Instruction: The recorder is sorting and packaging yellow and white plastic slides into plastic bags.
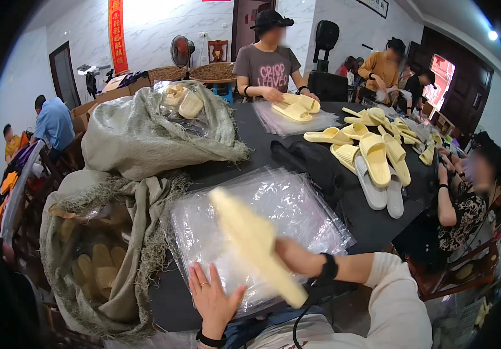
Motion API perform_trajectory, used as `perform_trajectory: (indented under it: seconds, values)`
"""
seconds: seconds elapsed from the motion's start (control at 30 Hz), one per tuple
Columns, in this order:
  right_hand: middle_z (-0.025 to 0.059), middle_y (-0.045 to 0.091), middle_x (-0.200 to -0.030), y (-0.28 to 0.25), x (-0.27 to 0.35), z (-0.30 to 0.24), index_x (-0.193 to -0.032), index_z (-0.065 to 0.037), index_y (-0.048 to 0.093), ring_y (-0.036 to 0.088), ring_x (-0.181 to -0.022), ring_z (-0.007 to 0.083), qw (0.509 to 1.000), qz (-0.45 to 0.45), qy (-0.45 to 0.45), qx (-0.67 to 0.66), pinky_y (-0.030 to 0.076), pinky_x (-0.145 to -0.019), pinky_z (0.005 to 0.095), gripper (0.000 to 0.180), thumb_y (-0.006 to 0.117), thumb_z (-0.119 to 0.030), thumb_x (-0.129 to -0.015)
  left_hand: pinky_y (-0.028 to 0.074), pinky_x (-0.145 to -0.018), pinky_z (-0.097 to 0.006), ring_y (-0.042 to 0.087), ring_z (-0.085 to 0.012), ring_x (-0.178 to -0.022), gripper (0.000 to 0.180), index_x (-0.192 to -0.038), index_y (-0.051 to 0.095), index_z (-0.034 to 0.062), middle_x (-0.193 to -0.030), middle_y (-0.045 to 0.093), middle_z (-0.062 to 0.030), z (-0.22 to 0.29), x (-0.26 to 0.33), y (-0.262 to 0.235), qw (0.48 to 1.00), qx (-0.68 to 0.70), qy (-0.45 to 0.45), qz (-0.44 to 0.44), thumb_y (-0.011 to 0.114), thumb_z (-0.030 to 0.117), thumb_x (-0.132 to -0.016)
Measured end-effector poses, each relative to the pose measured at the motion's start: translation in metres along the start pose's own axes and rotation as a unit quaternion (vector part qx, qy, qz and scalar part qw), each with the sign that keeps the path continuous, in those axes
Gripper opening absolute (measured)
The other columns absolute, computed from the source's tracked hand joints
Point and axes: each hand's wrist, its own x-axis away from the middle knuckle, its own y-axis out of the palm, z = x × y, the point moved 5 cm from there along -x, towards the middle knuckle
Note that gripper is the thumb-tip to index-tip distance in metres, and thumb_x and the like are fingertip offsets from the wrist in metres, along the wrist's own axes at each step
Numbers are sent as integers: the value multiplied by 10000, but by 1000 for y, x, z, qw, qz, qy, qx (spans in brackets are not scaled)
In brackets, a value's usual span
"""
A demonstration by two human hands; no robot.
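A pale yellow slide slipper (pixel 243 232), smeared by motion, is in my right hand (pixel 298 257). It tilts over a stack of clear plastic bags (pixel 314 212) on the black table. I cannot tell whether it is one slipper or a pair. My left hand (pixel 214 298) lies with fingers spread on the stack's near left corner. A black strap circles each of my wrists. To the right sits a pile of yellow slippers (pixel 374 157), with grey ones (pixel 371 183) at its near side.
Two woven sacks, one behind (pixel 128 131) and one in front (pixel 58 256), stand at the left with bagged slippers inside. A black cloth (pixel 311 166) lies beyond the bags. Across the table a person (pixel 269 67) holds yellow slippers over more bags. Another person (pixel 465 198) sits at the right.
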Motion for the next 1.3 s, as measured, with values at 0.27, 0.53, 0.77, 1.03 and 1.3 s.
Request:
perform_trajectory:
  seconds: [0.27,0.53,0.77,1.03,1.3]
  values:
    - [78,648,-1049,-169,30,-38,-1179,8,547,636,-880,128,939,307,-11,158,527,-736,262,309,506,-186,-941,233,-1046,-555,241,-488,-1321,905,-1307,441,-25,-1393,277,-357,-1,-1,-2,1000,16,9,-7,592,658,-734]
    - [70,638,-964,-83,9,-12,-1143,-2,552,634,-786,160,990,81,-23,-110,530,-694,309,297,447,-221,-972,225,-1053,-548,240,-498,-1316,930,-1295,448,-35,-1384,285,-364,-2,-3,1,1000,7,11,-1,597,677,-715]
    - [74,638,-968,-12,-96,-18,-1129,-3,558,631,-787,155,944,-148,103,-275,528,-693,312,298,452,-230,-968,253,-1044,-539,290,-499,-1288,935,-1272,469,-45,-1342,337,-372,0,-2,-4,1000,21,4,4,625,669,-690]
    - [56,626,-950,-124,-119,-63,-1096,-21,559,602,-807,144,966,217,-130,-49,486,-718,274,268,504,-233,-942,236,-1053,-534,268,-486,-1308,925,-1287,464,-30,-1363,322,-361,-1,-1,-3,1000,28,-6,-7,621,666,-698]
    - [132,662,-766,-186,-26,-146,-919,48,626,594,-678,151,828,266,-164,465,475,-640,309,293,634,-229,-823,247,-1041,-553,266,-485,-1309,953,-1285,458,-37,-1399,277,-349,-2,-2,-4,1000,6,-20,-18,570,710,-703]
